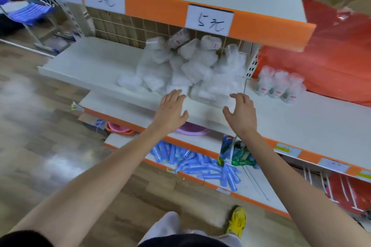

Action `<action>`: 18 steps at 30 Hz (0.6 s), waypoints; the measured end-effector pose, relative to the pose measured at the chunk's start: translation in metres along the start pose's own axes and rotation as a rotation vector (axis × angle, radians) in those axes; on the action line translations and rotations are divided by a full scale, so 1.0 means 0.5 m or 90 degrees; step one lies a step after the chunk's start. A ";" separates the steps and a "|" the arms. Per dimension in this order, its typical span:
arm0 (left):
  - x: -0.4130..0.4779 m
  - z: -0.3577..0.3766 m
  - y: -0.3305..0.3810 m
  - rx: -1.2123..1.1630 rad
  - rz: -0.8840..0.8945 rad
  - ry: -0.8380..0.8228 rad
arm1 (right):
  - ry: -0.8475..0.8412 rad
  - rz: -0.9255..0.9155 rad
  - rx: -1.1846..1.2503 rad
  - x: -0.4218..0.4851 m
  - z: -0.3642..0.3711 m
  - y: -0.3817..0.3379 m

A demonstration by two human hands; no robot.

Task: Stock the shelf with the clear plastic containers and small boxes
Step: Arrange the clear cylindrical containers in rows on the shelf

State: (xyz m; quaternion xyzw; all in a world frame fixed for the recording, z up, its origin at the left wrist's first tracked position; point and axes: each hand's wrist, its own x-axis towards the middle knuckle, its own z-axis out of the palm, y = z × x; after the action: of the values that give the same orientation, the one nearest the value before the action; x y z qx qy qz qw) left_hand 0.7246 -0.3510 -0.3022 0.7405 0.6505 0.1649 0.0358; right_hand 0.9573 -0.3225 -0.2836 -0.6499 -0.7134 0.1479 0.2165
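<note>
Head view: our left hand (172, 109) and right hand (240, 111), fingers spread wide and empty, hover mid-frame near the clear plastic containers (180, 68) on the shelf (90, 64).

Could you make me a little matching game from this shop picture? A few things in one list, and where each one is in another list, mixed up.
Things:
1. pile of clear plastic containers
2. blue tubes
3. pink basin
4. group of clear cups

Places:
A. on the lowest shelf, near the floor
B. on the right-hand shelf section, in front of the red bags
C. just beyond the two open hands, under the price tag
D. under the shelf, left of the left hand's forearm

Pairs: 1-C, 2-A, 3-D, 4-B
</note>
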 end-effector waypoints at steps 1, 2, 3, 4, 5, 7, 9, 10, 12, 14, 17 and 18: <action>-0.008 -0.012 -0.031 0.004 -0.007 -0.001 | 0.005 -0.005 -0.001 0.003 0.008 -0.024; -0.013 -0.022 -0.059 0.005 -0.011 0.003 | 0.008 -0.010 -0.004 0.005 0.016 -0.047; -0.018 -0.031 -0.083 0.006 -0.012 0.007 | 0.009 -0.015 -0.008 0.009 0.022 -0.069; -0.020 -0.038 -0.106 0.005 -0.014 0.008 | 0.008 -0.019 -0.011 0.013 0.029 -0.090; -0.020 -0.044 -0.126 0.003 -0.016 0.007 | 0.006 -0.024 -0.014 0.019 0.036 -0.109; -0.014 -0.053 -0.159 -0.011 -0.022 0.011 | 0.005 -0.037 -0.022 0.036 0.048 -0.143; 0.000 -0.061 -0.187 -0.021 -0.035 0.019 | 0.007 -0.057 -0.030 0.060 0.059 -0.173; 0.009 -0.064 -0.199 -0.022 -0.040 0.022 | 0.007 -0.069 -0.033 0.075 0.064 -0.188; 0.031 -0.072 -0.224 -0.020 -0.039 0.025 | 0.008 -0.090 -0.035 0.110 0.073 -0.217; 0.052 -0.083 -0.250 -0.017 -0.036 0.039 | 0.015 -0.102 -0.038 0.149 0.082 -0.243; 0.082 -0.108 -0.291 -0.002 -0.040 0.061 | 0.033 -0.125 -0.039 0.203 0.103 -0.283; 0.091 -0.118 -0.307 0.008 -0.043 0.061 | 0.031 -0.129 -0.034 0.217 0.111 -0.300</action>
State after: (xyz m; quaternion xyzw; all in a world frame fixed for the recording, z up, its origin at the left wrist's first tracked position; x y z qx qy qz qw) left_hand 0.5658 -0.2929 -0.2789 0.7099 0.6769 0.1944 0.0053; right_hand 0.7934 -0.2275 -0.2450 -0.5836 -0.7734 0.0900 0.2303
